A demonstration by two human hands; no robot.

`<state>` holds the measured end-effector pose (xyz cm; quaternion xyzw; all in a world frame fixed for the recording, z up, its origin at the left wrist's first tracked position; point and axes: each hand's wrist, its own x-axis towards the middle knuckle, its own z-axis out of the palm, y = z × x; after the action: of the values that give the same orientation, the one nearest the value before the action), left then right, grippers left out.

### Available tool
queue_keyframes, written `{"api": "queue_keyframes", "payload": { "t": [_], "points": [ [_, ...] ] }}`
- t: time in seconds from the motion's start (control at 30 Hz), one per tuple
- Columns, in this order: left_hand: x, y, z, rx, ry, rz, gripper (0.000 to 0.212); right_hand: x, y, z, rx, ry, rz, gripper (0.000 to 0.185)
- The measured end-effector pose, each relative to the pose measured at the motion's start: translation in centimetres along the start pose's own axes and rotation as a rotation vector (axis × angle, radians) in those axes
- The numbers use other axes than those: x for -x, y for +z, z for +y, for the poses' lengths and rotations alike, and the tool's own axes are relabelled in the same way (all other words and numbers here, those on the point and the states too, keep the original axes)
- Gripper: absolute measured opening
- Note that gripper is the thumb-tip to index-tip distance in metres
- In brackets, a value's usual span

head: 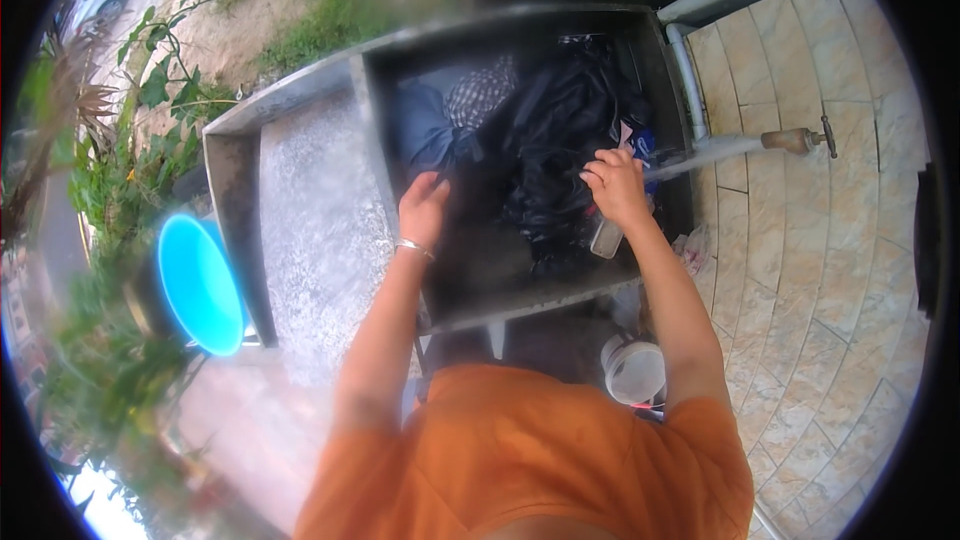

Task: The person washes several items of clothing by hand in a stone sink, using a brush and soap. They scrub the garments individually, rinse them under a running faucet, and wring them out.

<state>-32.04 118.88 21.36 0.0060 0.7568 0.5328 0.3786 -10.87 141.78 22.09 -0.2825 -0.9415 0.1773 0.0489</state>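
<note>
A dark wet garment [559, 127] lies in the deep basin of a concrete laundry sink [529, 307], beside blue-grey cloth [424, 120] and a checked cloth [481, 94]. My left hand [425, 211] is at the basin's left side, thumb and fingers pinched on a dark part of the cloth. Over the right of the basin, my right hand [616, 184] has its fingers curled close to the garment and a pale pink item; whether it grips anything is unclear. A clear plastic item [606, 238] shows below that hand. Water streams from a wall tap [791, 140] just beyond it.
Left of the basin is the sink's sloping washboard [319, 225]. A bright blue plastic basin [199, 285] stands at its far left, near plants. A white bucket [635, 373] sits beneath the sink's front edge. The tiled wall [787, 240] bounds the right side.
</note>
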Motion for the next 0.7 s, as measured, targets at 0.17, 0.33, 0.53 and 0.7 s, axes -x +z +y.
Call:
{"api": "queue_keyframes", "payload": {
  "t": [0.17,0.33,0.53,0.7],
  "points": [
    [1.3,1.6,0.9,0.018,0.191,-0.126,0.012,0.9,-2.3,-6.1,-0.410,-0.052,-0.003,0.011],
    [3.1,3.7,4.0,-0.033,0.228,-0.287,0.008,2.6,-2.8,-10.2,-0.563,-0.158,-0.011,0.016],
    [5.7,4.4,2.5,-0.153,0.194,-0.557,0.017,4.4,-3.1,-10.7,-0.574,-0.215,-0.067,0.021],
    [6.8,4.5,0.9,-0.084,0.088,-0.600,0.012,5.8,-2.9,-10.6,-0.642,-0.101,-0.007,0.018]
  ]
}}
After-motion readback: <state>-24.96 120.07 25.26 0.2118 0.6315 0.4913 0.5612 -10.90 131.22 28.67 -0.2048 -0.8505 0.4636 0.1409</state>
